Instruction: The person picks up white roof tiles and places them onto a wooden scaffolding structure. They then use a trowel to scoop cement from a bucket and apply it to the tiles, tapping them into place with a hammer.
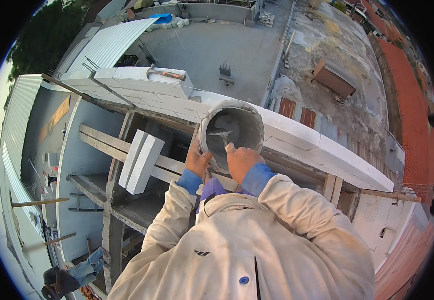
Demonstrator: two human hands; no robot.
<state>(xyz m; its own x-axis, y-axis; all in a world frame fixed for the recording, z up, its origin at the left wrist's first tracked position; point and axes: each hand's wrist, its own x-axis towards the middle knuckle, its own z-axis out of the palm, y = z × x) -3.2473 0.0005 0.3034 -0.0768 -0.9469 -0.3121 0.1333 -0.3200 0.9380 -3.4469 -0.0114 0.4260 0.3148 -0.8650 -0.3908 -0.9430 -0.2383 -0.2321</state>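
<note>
"Where is the bucket?"

"I'm seeing the round, grey, mortar-smeared bucket (pixel 252 131) sitting right in front of the wearer, beside the long wall of white blocks (pixel 293 131); its base is hidden from me."

"And the hands?"

"The left hand (pixel 196 162) is gripping the bucket's near-left edge. The right hand (pixel 242 162) is curling around the handle of a small metal trowel (pixel 220 133), whose blade is reaching inside."

"Farther out?"

"I'm noticing two white rectangular blocks (pixel 148 162) lying across pale wooden planks (pixel 102 146) to the left, and a wooden-handled hammer (pixel 169 75) resting atop the wall."
</note>
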